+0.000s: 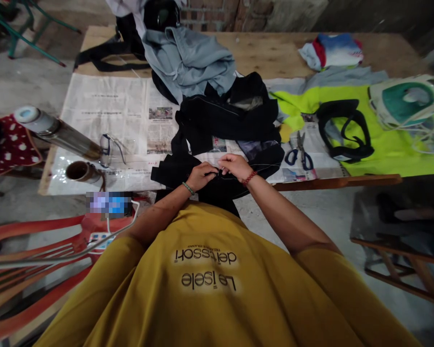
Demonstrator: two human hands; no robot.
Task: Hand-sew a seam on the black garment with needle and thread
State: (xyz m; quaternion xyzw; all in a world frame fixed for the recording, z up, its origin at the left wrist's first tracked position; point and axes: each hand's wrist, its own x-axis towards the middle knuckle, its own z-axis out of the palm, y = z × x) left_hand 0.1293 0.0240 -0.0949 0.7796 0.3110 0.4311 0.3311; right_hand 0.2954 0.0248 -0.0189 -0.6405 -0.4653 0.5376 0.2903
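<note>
A black garment [220,118] lies bunched along the near edge of the table, in front of my body. My left hand [201,177] is closed on a fold of its dark cloth, wrist banded by a green bead bracelet. Close beside it, my right hand [236,166] is pinched, thumb and finger together, just above the cloth. What sits in that pinch is too small to make out. A thin pale line, like thread, runs over the black cloth to the right of my right hand. Dark-handled scissors [299,153] rest on newspaper further right.
Newspaper [104,106] covers the wooden table [267,50]. At left stand a flask [63,135], a brown cup [80,172] and glasses [112,147]. Grey clothing [191,58] is heaped behind. An iron [408,101] and black strap [347,130] lie on yellow-green cloth [390,149]. A red chair [32,226] is at lower left.
</note>
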